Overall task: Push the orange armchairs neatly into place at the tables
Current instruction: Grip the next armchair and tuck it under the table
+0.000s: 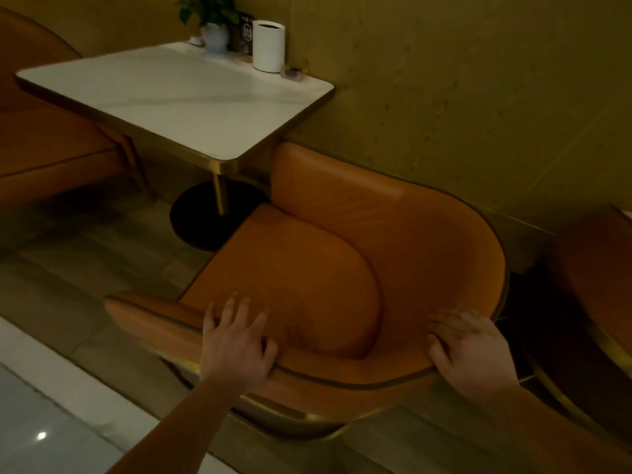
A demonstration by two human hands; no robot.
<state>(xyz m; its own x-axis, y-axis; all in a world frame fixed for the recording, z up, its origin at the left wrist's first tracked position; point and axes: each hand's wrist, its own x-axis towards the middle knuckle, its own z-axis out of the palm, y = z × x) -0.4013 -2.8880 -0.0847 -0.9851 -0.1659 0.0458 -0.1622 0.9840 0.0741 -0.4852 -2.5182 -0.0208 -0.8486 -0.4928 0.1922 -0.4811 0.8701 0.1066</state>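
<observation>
Armchair (pixel 301 268) under left hand (pixel 236 350), right hand (pixel 468 354)

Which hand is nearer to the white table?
Left. The left hand rests on the armchair rim toward the white table; the right hand touches it further right.

Your armchair (pixel 307 268) stands at the right edge of the counter (pixel 178 97), one arm just beside the near corner and the wall behind it. Your left hand (pixel 236 350) rests on its near arm, your right hand (pixel 468 354) on its back rim. A potted plant (pixel 212 25), a sign (pixel 245 32) and a canister (pixel 268 46) stand along the counter's wall edge, and another armchair (pixel 51 138) stands at its left edge.
</observation>
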